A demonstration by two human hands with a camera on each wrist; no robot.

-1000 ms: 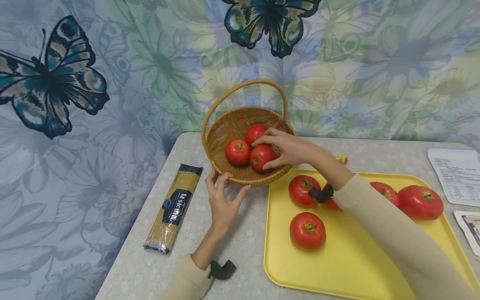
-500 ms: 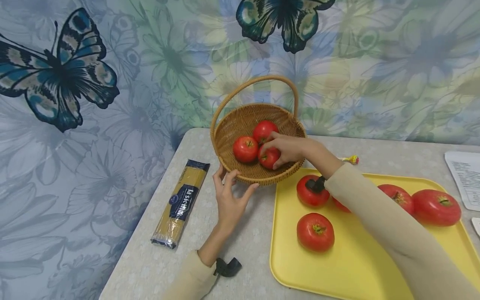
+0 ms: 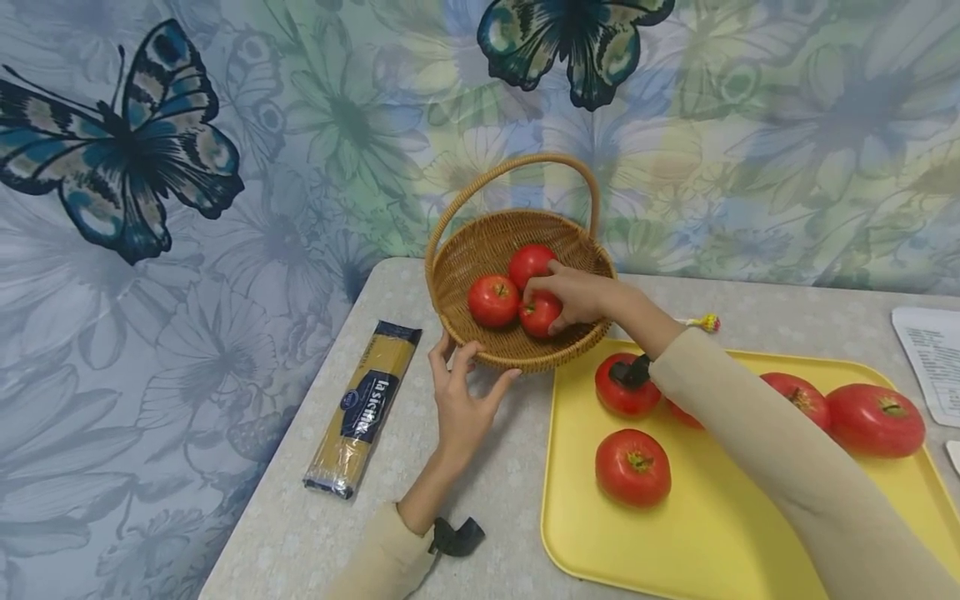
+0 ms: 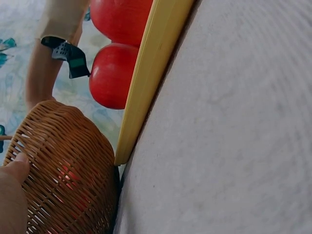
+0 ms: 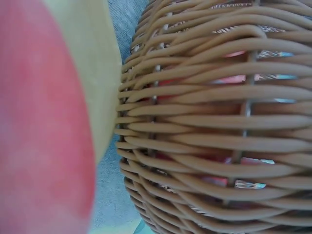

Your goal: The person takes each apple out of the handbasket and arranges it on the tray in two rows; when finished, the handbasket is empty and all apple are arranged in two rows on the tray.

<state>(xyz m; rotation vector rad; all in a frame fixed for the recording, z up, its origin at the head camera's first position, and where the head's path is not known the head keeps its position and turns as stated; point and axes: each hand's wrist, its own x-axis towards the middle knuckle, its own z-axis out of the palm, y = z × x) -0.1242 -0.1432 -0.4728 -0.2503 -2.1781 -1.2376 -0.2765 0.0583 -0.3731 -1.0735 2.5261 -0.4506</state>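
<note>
In the head view a wicker basket (image 3: 483, 242) with a tall hoop handle leans toward me, its opening showing three red apples. My left hand (image 3: 463, 412) holds its front rim, fingers and thumb spread along the edge; the left wrist view shows the thumb (image 4: 18, 167) against the weave (image 4: 73, 141). Reaching inside from the right, my right hand (image 3: 581, 298) grips the front right apple (image 3: 537, 318). Another apple (image 3: 492, 301) lies left of it, and one (image 3: 531, 262) sits behind. Only the basket's outer wall (image 5: 209, 117) and a blurred red apple (image 5: 39, 126) show in the right wrist view.
Right of the basket lies a yellow tray (image 3: 675, 542) with several apples, including a near one (image 3: 633, 468); my right forearm crosses above it. A spaghetti packet (image 3: 363, 408) is at left. Behind the tray lies a small yellow-and-red object (image 3: 708, 322); papers (image 3: 930, 358) are far right.
The right hand's fingers have closed farther around the front right apple. The left hand keeps its place on the basket rim. The whole scene has shifted slightly right in view.
</note>
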